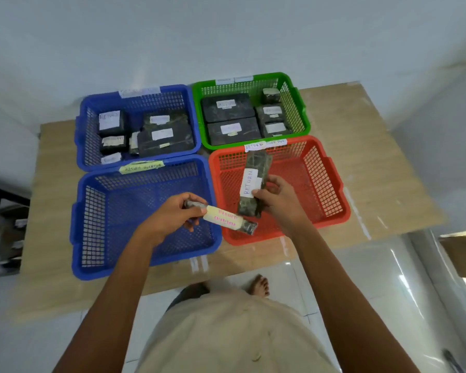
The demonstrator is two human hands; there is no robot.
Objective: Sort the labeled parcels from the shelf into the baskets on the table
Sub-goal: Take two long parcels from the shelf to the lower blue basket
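My left hand (176, 214) grips a small dark parcel with a yellow label (223, 218), held crosswise above the gap between the near blue basket (145, 254) and the red basket (331, 189). My right hand (276, 201) holds a long dark parcel with a white label reading RETURN (253, 181), held lengthwise over the red basket. Both of these baskets show nothing inside. The far blue basket (137, 99) and the green basket (299, 103) each hold several dark labeled parcels.
The four baskets stand in a two-by-two block on a light wooden table (374, 157) against a white wall. A dark shelf (0, 224) with parcels is at the left edge. My foot (260, 285) shows on the tiled floor below.
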